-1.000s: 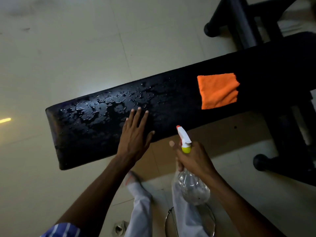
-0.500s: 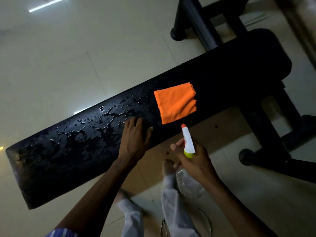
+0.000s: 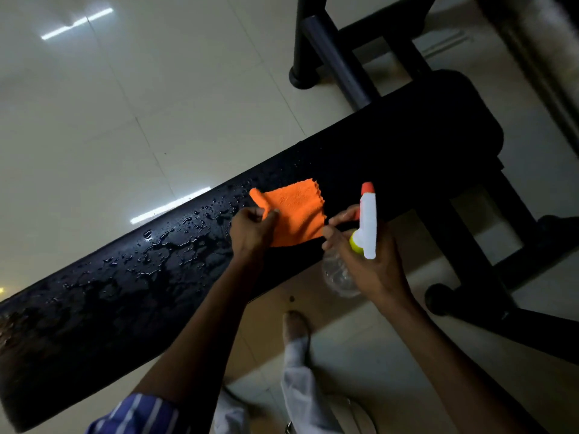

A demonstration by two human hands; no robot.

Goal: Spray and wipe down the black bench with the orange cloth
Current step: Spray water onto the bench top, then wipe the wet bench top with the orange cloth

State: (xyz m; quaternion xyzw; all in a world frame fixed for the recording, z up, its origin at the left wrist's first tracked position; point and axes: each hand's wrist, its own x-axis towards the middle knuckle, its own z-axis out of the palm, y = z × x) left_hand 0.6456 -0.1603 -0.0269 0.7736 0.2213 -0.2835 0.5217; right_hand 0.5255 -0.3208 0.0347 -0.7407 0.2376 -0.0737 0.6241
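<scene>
Across the bench (image 3: 407, 145), droplets now bead the left stretch. The cloth (image 3: 297, 211) lies mid-bench; my left hand (image 3: 250, 230), flat a moment ago, has pinched its corner, so wiping comes next. My right hand (image 3: 369, 264) grips the bottle (image 3: 367, 223).

The desk (image 3: 125, 308) has a black padded top, glossy where beaded wet drops sit on it. The orange cloth (image 3: 297, 211) looks soft, napped, matt — its edge zigzag-cut. The spray bottle (image 3: 340, 274) is clear plastic, its head smooth white plastic. Floor tiles (image 3: 125, 104) — pale, polished, reflecting lights.
</scene>
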